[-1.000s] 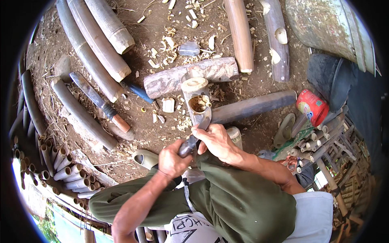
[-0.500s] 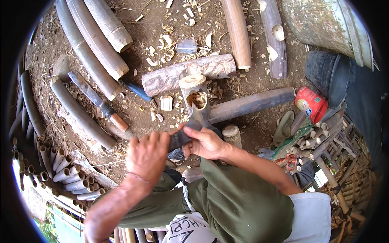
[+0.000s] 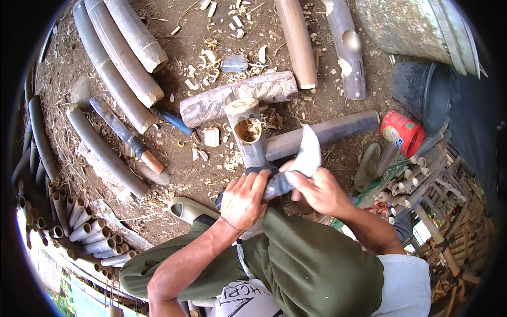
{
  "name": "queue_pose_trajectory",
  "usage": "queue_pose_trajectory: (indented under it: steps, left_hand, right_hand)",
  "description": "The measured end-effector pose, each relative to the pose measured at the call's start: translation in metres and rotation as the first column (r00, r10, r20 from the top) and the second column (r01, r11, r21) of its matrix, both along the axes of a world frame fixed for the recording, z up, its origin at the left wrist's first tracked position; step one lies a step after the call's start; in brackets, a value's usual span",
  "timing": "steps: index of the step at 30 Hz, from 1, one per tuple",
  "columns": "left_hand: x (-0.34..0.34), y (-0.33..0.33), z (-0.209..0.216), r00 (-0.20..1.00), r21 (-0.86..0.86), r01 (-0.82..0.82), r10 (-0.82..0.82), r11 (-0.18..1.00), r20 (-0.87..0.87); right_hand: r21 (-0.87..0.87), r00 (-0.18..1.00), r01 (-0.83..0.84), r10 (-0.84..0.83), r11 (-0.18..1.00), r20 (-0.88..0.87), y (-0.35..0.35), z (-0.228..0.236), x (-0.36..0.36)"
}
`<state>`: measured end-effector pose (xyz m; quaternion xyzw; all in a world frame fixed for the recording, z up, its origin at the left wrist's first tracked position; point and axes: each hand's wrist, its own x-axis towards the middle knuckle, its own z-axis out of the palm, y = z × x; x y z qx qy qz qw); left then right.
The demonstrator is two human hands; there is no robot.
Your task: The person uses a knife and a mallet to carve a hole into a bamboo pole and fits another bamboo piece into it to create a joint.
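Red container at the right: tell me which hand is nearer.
Right. The right hand is to the left of the red container and lower in the picture, apart from it; the left hand lies farther off that way.

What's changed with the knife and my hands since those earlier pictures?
The curved knife has swung right, its blade now clear of the holed bamboo piece. Your right hand shifted right, by the blade's base; your left hand also moved right, apparently still gripping the handle. The bamboo piece, rough log and red container stayed put.
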<state>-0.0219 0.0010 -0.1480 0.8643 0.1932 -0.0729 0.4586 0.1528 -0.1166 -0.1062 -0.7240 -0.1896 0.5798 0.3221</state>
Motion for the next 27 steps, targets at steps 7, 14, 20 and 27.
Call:
queue_pose_trajectory:
  steps: [7,14,20,27]
  left_hand:
    - [0.078,0.061,0.072,0.992,-0.045,0.122,-0.123,0.992,-0.030]
    - [0.063,0.108,0.065,0.717,-0.729,-0.483,0.697,0.485,-0.011]
    - [0.000,0.026,-0.060,0.637,-0.458,-0.755,0.691,0.469,-0.343]
    - [0.025,-0.004,-0.078,0.692,-0.491,-0.702,0.657,0.516,-0.299]
  right_hand:
    - [0.179,0.390,-0.631,0.109,0.755,0.914,0.030,0.059,0.045]
    - [0.718,0.953,-0.029,-0.198,0.696,0.230,0.030,-0.031,0.088]
    - [0.791,0.947,0.297,-0.270,0.535,-0.173,0.058,-0.071,0.059]
    - [0.777,0.915,0.270,-0.402,0.568,-0.024,0.067,-0.081,0.043]
